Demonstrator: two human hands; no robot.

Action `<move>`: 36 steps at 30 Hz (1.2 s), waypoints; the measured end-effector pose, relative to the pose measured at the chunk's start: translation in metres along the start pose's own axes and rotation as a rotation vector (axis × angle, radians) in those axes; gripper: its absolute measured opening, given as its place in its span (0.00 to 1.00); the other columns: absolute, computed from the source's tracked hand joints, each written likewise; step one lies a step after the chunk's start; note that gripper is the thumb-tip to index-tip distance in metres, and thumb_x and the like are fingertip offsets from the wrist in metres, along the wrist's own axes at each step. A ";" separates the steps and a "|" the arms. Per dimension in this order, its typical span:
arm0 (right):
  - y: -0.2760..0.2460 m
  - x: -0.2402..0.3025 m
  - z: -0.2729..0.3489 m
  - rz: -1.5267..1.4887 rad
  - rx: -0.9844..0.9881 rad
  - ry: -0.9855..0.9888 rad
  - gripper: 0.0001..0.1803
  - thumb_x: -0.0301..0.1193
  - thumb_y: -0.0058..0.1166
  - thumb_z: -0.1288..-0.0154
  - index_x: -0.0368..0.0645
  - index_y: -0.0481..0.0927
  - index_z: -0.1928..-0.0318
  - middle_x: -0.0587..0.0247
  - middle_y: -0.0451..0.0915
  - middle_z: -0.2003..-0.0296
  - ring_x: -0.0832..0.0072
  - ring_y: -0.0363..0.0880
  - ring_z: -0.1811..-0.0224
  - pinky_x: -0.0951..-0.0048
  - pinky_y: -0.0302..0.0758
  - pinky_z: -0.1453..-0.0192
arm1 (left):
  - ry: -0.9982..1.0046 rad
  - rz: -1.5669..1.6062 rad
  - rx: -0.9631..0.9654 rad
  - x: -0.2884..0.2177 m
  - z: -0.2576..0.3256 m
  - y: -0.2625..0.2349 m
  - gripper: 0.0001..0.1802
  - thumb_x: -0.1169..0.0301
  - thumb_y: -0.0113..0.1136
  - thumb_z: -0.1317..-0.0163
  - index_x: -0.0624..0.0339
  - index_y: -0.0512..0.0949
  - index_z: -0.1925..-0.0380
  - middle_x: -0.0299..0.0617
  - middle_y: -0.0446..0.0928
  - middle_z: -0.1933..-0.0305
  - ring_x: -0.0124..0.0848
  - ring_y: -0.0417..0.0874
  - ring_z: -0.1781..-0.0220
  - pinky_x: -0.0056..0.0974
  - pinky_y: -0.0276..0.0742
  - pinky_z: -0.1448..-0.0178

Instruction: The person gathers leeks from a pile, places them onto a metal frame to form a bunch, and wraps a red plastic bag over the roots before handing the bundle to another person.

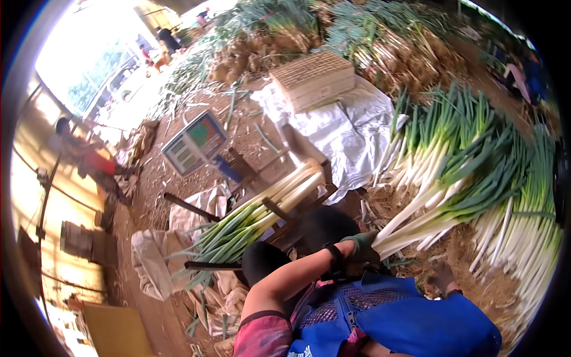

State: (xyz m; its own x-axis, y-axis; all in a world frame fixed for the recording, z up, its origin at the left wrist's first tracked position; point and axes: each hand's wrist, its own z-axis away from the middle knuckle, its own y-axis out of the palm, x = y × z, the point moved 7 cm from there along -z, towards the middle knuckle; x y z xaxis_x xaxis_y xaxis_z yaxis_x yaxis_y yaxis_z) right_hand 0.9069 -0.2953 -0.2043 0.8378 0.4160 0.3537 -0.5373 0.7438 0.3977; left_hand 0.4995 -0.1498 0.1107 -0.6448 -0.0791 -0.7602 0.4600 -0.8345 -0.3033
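My left hand, in a grey-green glove, is closed around the white root ends of several long green onions. Their green tops fan out to the upper right over a heap of green onions. Lower down, my gloved right hand is close to the soil and loose roots beside the stalks. It is dark and blurred, so its fingers cannot be made out. In front of my knees, a bundle of green onions lies across a wooden stand, white ends to the right.
A digital scale display stands beyond the stand. A slatted wooden crate rests on a white sheet. Cloth sacks lie at left. More onion piles rise at the back. A person is at far left, others farther off.
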 end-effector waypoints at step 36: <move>0.775 -0.181 0.409 1.108 1.466 -2.122 0.16 0.30 0.60 0.39 0.38 0.76 0.52 0.51 0.81 0.62 0.58 0.82 0.60 0.63 0.80 0.56 | 0.167 -0.249 -1.268 0.066 0.182 -0.148 0.50 0.55 0.68 0.47 0.58 0.53 0.29 0.64 0.55 0.29 0.61 0.61 0.31 0.55 0.62 0.30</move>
State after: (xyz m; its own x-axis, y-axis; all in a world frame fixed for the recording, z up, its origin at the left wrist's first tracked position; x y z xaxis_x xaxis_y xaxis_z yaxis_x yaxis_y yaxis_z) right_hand 0.2986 -0.0082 0.3861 -0.0673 -0.9866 0.1488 -0.8014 -0.0354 -0.5971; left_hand 0.2777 -0.1310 0.2096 -0.7549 0.1472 -0.6391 0.6512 0.2835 -0.7039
